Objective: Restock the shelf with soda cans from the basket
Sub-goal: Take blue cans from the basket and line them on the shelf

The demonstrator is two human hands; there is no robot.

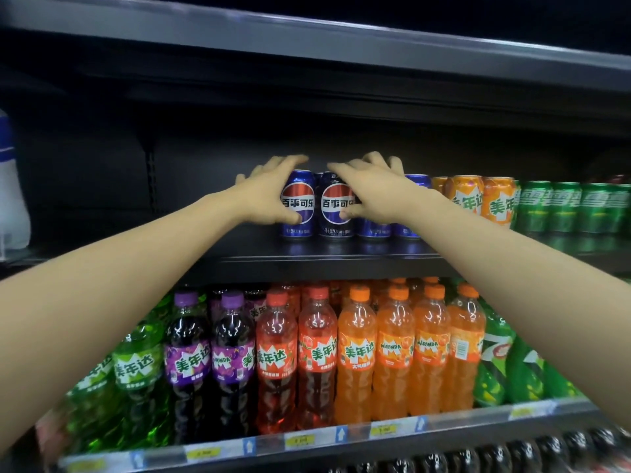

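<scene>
Two Pepsi cans stand side by side on the dark middle shelf (239,247). My left hand (269,192) wraps the blue Pepsi can (297,208), thumb on its front and fingers over its top. My right hand (370,189) grips the darker Pepsi can (336,206) next to it, fingers across its top and thumb on its front. More blue cans (411,206) stand to the right, partly hidden by my right hand. The basket is out of view.
Orange Mirinda cans (478,199) and green cans (566,206) fill the shelf's right side. The shelf to the left of the Pepsi cans is bare. Below stands a row of soda bottles (355,353). A white and blue container (10,186) sits far left.
</scene>
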